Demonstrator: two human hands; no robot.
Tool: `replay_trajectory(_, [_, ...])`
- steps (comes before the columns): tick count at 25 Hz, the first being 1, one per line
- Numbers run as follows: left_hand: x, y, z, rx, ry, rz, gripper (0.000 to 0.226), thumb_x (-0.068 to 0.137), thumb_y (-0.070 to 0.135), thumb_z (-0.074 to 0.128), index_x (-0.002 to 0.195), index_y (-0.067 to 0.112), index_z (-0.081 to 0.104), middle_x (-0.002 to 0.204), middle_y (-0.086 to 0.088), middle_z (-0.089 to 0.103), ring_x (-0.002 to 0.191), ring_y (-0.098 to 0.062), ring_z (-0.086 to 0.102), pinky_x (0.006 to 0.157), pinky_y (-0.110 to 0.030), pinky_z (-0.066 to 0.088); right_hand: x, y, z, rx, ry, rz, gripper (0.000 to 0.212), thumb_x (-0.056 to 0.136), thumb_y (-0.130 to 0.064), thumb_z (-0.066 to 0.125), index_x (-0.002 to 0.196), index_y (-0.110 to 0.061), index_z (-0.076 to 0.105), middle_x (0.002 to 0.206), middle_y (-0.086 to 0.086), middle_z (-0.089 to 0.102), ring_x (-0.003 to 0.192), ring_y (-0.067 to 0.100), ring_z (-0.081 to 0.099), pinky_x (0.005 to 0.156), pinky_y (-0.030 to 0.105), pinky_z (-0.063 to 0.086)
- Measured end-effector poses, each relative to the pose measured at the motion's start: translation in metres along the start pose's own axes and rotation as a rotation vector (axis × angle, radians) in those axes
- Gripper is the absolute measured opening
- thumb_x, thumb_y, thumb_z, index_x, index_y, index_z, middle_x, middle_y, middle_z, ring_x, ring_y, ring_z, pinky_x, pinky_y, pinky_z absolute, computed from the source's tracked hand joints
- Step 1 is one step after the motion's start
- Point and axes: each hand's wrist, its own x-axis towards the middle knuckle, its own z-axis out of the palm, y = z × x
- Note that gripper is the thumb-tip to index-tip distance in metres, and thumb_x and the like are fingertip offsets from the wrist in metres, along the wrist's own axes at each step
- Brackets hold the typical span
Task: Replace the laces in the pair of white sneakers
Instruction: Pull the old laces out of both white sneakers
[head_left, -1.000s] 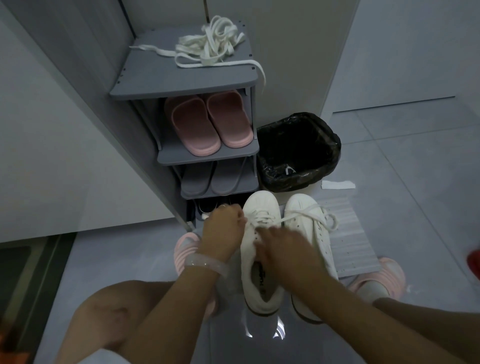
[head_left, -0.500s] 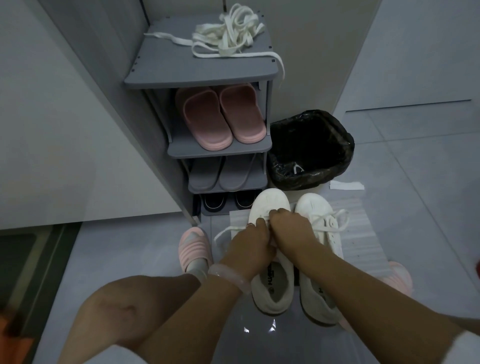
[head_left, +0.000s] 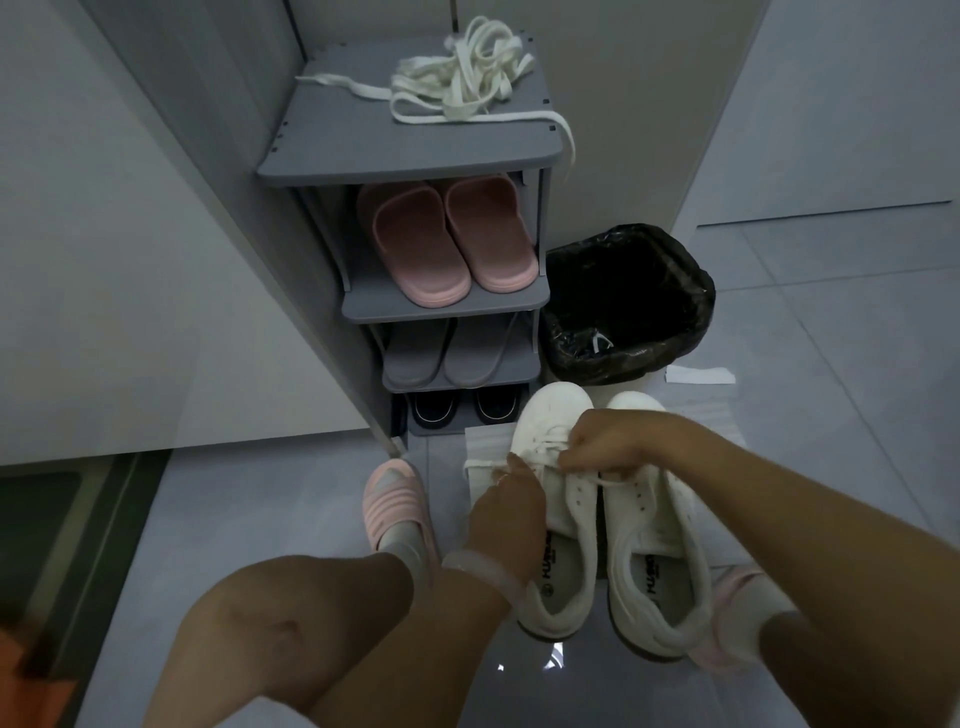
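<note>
My 2 white sneakers stand side by side on the floor at about 5 o'clock from the middle of my view, toes pointing to 12 o'clock. The left sneaker is the one I am working on; the right sneaker touches it along its length. Both rest partly on a sheet of white paper.

My left hand sits over the left sneaker's near side, its fingers curled and pinching the white lace where a loop trails out toward 9 o'clock. My right hand reaches in from 3 o'clock, its fingers drawn together and clamped on the same lace over the eyelets. A pale wristband circles my left wrist.

At 12 o'clock stands a gray shoe rack. On its top shelf lies a tangled heap of spare white laces, with 1 end hanging over the right edge. The shelf below holds pink slippers, the next gray slippers, the lowest dark shoes.

Just right of the rack, at 1 o'clock from the sneakers, is a bin with a black liner. My left foot in a pink sandal is planted at 9 o'clock from the left sneaker.
</note>
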Motion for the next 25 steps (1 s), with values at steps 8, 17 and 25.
replay_trajectory(8, [-0.003, -0.004, -0.004, -0.075, -0.012, 0.062, 0.063, 0.097, 0.003, 0.031, 0.145, -0.001, -0.01, 0.13, -0.019, 0.05, 0.115, -0.029, 0.053, 0.094, -0.033, 0.041, -0.039, 0.074, -0.041, -0.272, 0.72, 0.323, 0.029, 0.092, -0.031, 0.052, 0.109, -0.008, 0.051, 0.091, 0.011, 0.054, 0.092, 0.034, 0.059, 0.068, 0.033, 0.041])
replay_trajectory(17, [-0.007, 0.0, -0.011, -0.032, 0.198, 0.153, 0.034, 0.097, 0.027, 0.039, 0.126, 0.01, 0.034, 0.111, -0.013, 0.059, 0.098, -0.031, 0.059, 0.073, -0.034, 0.042, -0.007, 0.045, 0.043, -0.567, 0.817, -0.315, 0.03, 0.035, -0.027, 0.089, 0.057, -0.023, 0.068, 0.067, -0.003, 0.06, 0.062, 0.017, 0.06, 0.052, 0.027, 0.048])
replay_trajectory(25, [-0.003, -0.004, -0.004, 0.027, 0.273, 0.219, 0.044, 0.092, 0.003, 0.035, 0.133, 0.019, 0.042, 0.107, -0.011, 0.061, 0.096, -0.028, 0.059, 0.071, -0.028, 0.037, -0.034, 0.073, -0.017, 0.324, 1.308, 0.319, 0.013, 0.087, -0.009, 0.056, 0.093, 0.0, 0.063, 0.103, 0.024, 0.057, 0.097, 0.04, 0.052, 0.08, 0.043, 0.044])
